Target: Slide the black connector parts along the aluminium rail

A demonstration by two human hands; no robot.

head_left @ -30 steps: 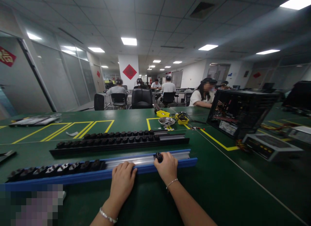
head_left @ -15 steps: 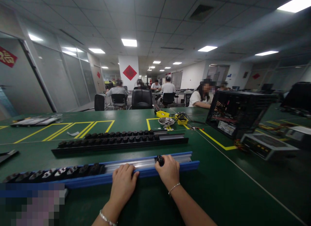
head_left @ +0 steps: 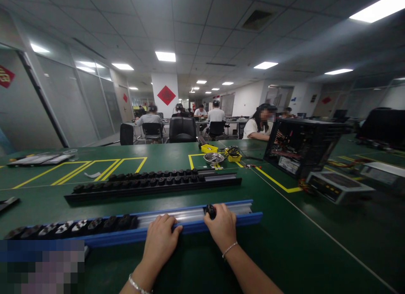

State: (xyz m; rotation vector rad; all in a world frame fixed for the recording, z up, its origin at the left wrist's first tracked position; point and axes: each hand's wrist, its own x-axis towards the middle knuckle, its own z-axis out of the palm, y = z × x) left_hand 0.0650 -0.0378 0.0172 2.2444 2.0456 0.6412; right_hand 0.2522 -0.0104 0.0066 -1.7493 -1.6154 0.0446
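A long blue rail with a silvery inner channel lies across the green table. Several black modules sit in a row in its left part. My right hand grips a small black module inside the channel near the rail's right end. Around the rail's near edge, left of the other hand, my left hand is closed, its fingers over the channel and its thumb on the blue side. Its fingertips are partly hidden.
Behind lie black rails with modules. Farther back are a metal bowl and yellow trays. An open computer case and a power supply stand at the right. A person sits beyond the table.
The view has shifted slightly. Both hands keep nearly the same places on the rail, and the small black module is still in my right hand.
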